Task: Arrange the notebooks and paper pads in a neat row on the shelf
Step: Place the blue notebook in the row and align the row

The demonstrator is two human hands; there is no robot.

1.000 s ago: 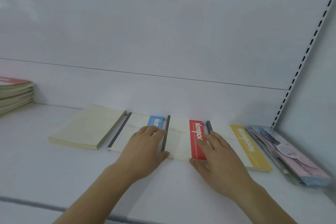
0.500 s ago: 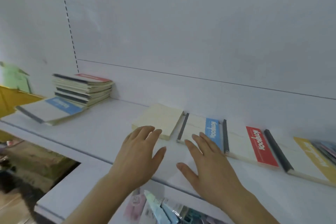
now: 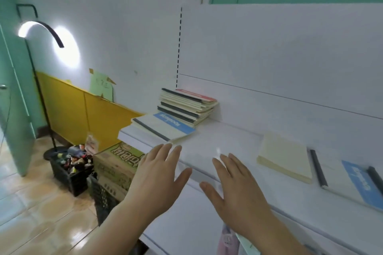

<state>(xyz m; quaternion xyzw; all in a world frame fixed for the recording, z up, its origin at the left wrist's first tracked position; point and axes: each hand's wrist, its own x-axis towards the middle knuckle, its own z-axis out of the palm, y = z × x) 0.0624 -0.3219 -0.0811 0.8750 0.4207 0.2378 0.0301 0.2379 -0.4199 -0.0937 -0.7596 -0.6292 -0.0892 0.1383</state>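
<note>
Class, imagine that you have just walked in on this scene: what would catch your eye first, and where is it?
Probably the two open hands, the left hand and the right hand, spread over the front of the white shelf and holding nothing. Next, the untidy stack of notebooks at the shelf's left end, and the glowing curved lamp against the wall at far left.

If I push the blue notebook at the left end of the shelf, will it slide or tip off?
The blue notebook looks thin with a soft cover, so it is probably light and a bit floppy. It lies flat on the smooth white shelf, so it should slide easily. Its corner sits near the shelf's end, so a leftward push could tip it off.
</note>
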